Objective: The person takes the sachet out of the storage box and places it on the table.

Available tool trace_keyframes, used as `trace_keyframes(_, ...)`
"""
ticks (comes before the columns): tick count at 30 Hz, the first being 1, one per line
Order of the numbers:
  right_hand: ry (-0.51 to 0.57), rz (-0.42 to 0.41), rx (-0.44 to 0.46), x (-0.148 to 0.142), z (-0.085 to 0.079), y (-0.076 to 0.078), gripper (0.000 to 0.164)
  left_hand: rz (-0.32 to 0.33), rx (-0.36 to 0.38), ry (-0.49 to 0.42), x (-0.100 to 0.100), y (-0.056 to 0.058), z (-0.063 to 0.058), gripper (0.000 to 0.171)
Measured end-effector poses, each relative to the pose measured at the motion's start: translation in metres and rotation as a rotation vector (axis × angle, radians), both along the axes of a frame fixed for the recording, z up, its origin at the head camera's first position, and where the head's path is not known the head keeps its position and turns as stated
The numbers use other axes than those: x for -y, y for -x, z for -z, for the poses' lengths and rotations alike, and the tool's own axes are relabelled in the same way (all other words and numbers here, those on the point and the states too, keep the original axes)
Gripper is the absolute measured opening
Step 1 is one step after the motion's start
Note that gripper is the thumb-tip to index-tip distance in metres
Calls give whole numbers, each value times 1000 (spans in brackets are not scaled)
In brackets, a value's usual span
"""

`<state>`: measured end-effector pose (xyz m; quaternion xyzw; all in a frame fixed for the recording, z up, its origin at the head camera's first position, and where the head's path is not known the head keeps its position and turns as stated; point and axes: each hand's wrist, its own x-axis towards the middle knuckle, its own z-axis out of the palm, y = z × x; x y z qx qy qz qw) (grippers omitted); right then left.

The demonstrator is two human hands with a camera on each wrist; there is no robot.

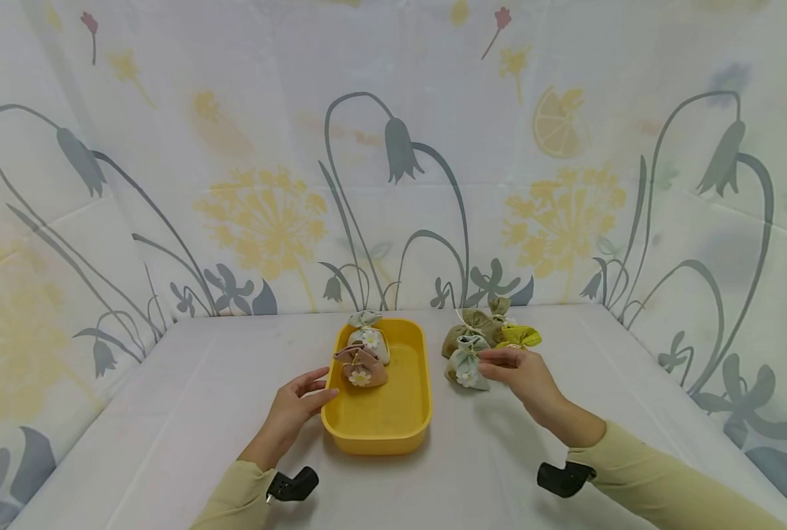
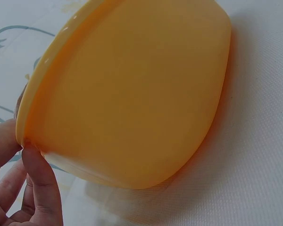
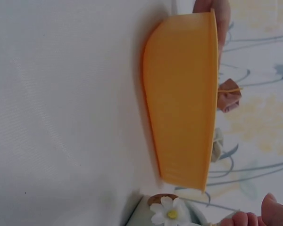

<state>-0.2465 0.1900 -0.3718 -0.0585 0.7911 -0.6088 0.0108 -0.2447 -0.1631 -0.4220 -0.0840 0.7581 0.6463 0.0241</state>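
Note:
My left hand (image 1: 291,409) pinches the left rim of a yellow plastic tub (image 1: 383,444); in the left wrist view the thumb and a finger meet at the rim. Inside the tub, on its left side, are a dusty-pink drawstring pouch (image 1: 365,370) and, behind it, a pale grey one (image 1: 369,344), each with a white daisy. To the right of the tub, my right hand (image 1: 528,381) pinches the tied neck of a pale green drawstring pouch (image 1: 467,366). That pouch's daisy shows low in the right wrist view, though its base is cut off there.
Behind the pale green pouch stand an olive-brown pouch (image 1: 478,322), a smaller one (image 1: 499,307) and a bright yellow-green pouch (image 1: 521,336), close together. A white cloth covers the table (image 1: 168,412). At the back hangs a flower-printed curtain (image 1: 393,221).

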Motion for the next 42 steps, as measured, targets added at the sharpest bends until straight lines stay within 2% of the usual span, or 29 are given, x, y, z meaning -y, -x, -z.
trace_keyframes(13, 52, 0, 11, 25, -1, 4, 36, 5, -5, -6, 1, 0, 0, 49)
trace_keyframes(24, 110, -61, 12, 44, 1, 9, 32, 12, -14, 0, 1, -2, -1, 49)
trace_keyframes(32, 106, -79, 5, 57, 0, 11, 33, 11, -15, 3, 0, -2, -1, 48)
trace_keyframes(42, 97, -85, 66, 78, -1, 17, 27, 6, -10, -1, 1, 0, 1, 48)
